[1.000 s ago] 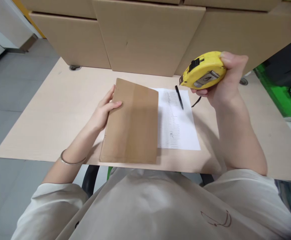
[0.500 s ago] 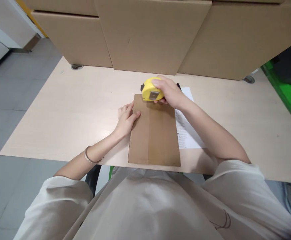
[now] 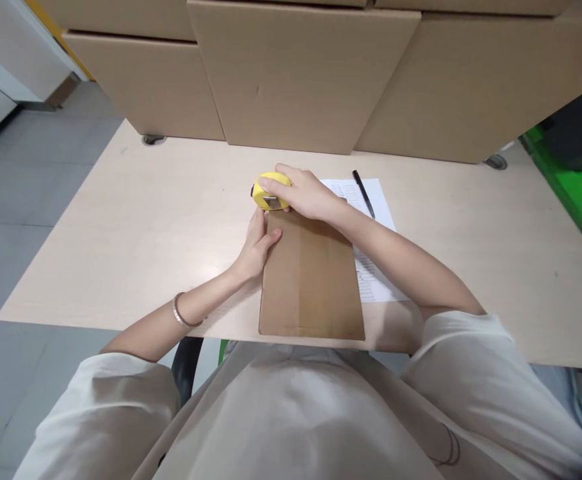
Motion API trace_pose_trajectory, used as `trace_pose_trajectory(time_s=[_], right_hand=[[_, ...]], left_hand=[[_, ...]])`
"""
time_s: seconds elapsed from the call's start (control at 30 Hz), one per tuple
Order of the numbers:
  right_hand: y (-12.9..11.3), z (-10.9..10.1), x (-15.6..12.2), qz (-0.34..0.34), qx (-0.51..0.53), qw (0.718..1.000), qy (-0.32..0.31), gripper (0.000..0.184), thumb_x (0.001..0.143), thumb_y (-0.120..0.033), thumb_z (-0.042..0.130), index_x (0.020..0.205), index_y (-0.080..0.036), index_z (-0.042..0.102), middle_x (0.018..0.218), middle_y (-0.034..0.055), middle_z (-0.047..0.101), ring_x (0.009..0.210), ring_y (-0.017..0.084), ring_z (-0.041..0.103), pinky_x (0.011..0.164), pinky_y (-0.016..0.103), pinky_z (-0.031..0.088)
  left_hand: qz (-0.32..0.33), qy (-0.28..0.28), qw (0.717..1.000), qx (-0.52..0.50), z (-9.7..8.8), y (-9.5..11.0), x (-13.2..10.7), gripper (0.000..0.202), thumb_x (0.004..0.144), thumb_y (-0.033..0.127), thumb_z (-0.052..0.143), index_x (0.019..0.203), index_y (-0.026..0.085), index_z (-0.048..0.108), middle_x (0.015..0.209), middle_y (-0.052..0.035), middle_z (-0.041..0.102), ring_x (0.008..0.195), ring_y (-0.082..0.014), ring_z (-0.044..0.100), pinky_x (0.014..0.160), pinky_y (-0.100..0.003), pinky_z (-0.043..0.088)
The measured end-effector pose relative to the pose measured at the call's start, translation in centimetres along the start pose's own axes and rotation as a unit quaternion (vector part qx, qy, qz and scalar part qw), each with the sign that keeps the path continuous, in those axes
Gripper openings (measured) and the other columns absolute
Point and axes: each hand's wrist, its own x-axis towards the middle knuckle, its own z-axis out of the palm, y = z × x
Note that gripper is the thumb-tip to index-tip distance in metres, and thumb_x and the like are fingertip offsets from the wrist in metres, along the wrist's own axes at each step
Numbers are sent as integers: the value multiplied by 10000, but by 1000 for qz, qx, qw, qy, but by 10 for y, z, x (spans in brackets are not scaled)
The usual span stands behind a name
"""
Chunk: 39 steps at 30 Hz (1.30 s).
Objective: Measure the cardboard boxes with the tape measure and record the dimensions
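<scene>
A flat brown cardboard box (image 3: 315,287) with a strip of tape down its middle lies on the table near its front edge. My left hand (image 3: 255,250) grips the box's far left side, thumb on top and fingers along the edge. My right hand (image 3: 305,190) is closed around a yellow tape measure (image 3: 271,192) at the box's far left corner, close to my left fingertips. Whether any blade is drawn out cannot be seen. Partly under the box and my right forearm lies a printed paper sheet (image 3: 383,220), with a black pen (image 3: 363,193) on it.
Large cardboard boxes (image 3: 311,80) stand stacked along the back of the light wooden table (image 3: 171,200). Cable holes (image 3: 153,140) sit near the back corners. A green surface with dark equipment (image 3: 581,133) is at the right.
My right hand has moved left and slightly nearer with the tape measure, from over the box's far edge to its far left corner. More of the pen and paper now shows.
</scene>
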Motion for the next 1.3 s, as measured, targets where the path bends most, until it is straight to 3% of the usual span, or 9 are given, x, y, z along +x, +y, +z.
trace_pose_trajectory(time_s=[0.13,0.27,0.5,0.6,0.73,0.93,1.07,1.13,1.3], right_hand=[[9,-3,3,-3,18,1000,-16,659,1100,-854,742,907,-282,477,878,16,634,783,213,605,715,364,435],[26,-14,0,-12,55,998,-24,672,1061,-910,736,937,-275,556,881,15,648,747,205,631,649,339,433],[67,-82,-55,16,104,993,51,598,934,-836,864,856,-282,654,729,23,660,525,172,498,460,339,275],[96,-104,-79,27,137,986,90,556,929,-794,849,820,-284,659,649,15,636,473,160,420,441,347,227],[119,-104,-87,31,160,981,103,611,890,-871,835,822,-296,637,641,20,640,466,166,392,422,349,216],[112,-94,-78,38,138,984,110,699,810,-974,801,817,-303,605,606,20,620,434,165,402,421,343,203],[105,-95,-85,34,142,982,118,613,875,-877,819,813,-290,653,637,30,643,474,173,427,438,347,233],[101,-97,-90,30,143,983,114,564,906,-816,833,810,-284,671,651,27,642,481,170,436,444,352,261],[78,-100,-90,9,134,983,123,529,949,-777,815,826,-285,666,619,18,644,456,162,394,446,356,246]], left_hand=[[-8,-14,999,-35,2,-4,-3,683,1071,609,747,1700,381,609,1798,-96,653,1720,-435,557,1440,-657,470],[-14,-16,1000,-8,0,-5,-5,788,1077,630,720,1820,442,535,1906,-48,583,1844,-434,419,1510,-708,377],[-68,-4,998,-11,-4,0,-7,951,1024,635,784,1897,401,488,2067,7,359,1968,-401,146,1610,-637,59],[-81,-8,996,-25,-5,3,-7,955,1018,628,799,1897,423,487,2085,33,307,1969,-407,144,1611,-642,83],[-97,-8,995,-28,-4,5,-8,966,1024,632,794,1910,433,464,2087,24,296,1958,-442,179,1595,-693,179],[-107,-16,993,-42,-3,10,-10,956,1037,611,762,1921,466,428,2037,2,402,1895,-458,342,1525,-733,362],[-90,-18,996,-17,-4,4,-9,933,1052,645,733,1917,501,415,2005,13,452,1890,-443,340,1514,-720,395],[-81,-16,997,3,-5,0,-8,934,1053,657,723,1917,526,395,2016,30,425,1913,-431,285,1541,-716,342],[-76,-10,996,40,-10,-7,-6,982,1036,655,750,1927,478,376,2073,26,283,1967,-405,67,1609,-654,49]])
